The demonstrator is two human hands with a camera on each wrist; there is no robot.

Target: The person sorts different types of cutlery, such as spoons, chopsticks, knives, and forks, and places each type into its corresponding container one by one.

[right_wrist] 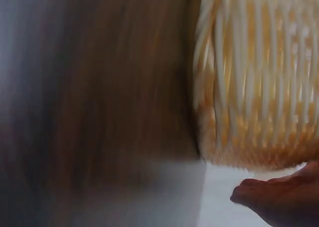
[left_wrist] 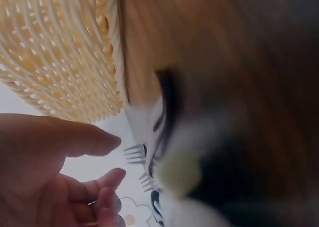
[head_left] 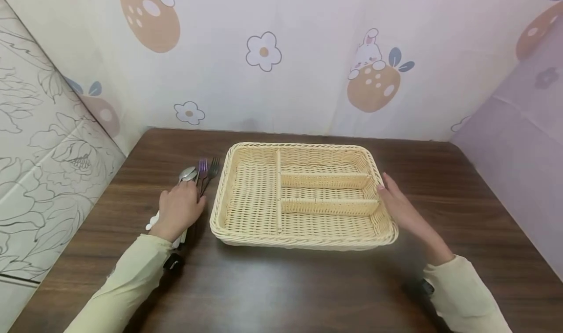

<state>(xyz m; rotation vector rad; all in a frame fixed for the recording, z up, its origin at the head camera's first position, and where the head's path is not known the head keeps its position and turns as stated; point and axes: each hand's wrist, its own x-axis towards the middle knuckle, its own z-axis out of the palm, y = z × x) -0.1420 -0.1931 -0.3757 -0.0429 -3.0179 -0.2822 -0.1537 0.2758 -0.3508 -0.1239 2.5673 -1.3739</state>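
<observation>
Basket (head_left: 249,198) between loosely spread left hand (head_left: 179,208) over cutlery (head_left: 188,173) and spread right hand (head_left: 402,208), patterned backdrop (head_left: 308,88) behind.

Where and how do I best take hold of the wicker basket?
I'd take the basket by its braided rim at both short ends, coming from left and right. It sits open side up, longest left to right, and the raised rim offers an edge to pinch; the thin dividers seem weaker.
</observation>
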